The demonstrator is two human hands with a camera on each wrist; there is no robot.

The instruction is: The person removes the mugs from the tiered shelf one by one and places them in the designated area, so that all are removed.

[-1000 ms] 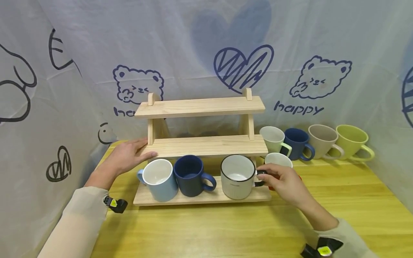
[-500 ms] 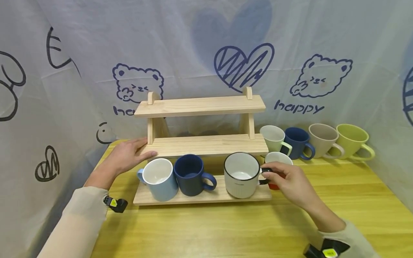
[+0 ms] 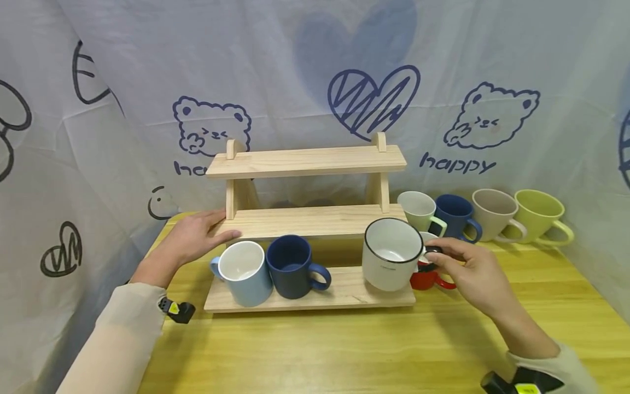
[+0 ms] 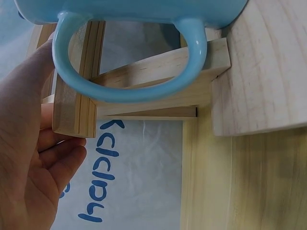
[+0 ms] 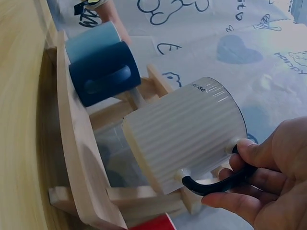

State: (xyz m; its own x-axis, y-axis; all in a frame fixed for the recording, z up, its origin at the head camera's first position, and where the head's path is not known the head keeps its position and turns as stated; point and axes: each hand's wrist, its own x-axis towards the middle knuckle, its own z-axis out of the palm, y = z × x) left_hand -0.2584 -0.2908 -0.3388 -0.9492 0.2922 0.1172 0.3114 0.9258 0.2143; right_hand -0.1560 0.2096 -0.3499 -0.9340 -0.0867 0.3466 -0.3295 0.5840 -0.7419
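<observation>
My right hand [image 3: 474,273] pinches the black handle of a white ribbed mug [image 5: 187,134] with a black rim. In the right wrist view the mug is tilted and raised off the lowest board of the wooden tiered rack [image 3: 315,220]. My left hand [image 3: 192,238] grips the left end of the rack's middle board, thumb on top and fingers below. A light blue mug [image 3: 251,287] stands on the lowest board, its handle near my left wrist camera. Close beside it is a navy mug [image 3: 290,282], handle to the right.
A mug with a red lower part [image 3: 422,280] stands right of the rack, partly hidden by the held mug and hand. Behind it are a white mug [image 3: 413,210], a blue mug [image 3: 451,219], a beige mug [image 3: 489,219] and a yellow-green mug [image 3: 534,219]. A printed curtain [image 3: 295,71] hangs behind.
My right hand has lifted the white mug from the lowest board and carried it to the right. More of the red mug shows now. The left hand stays put.
</observation>
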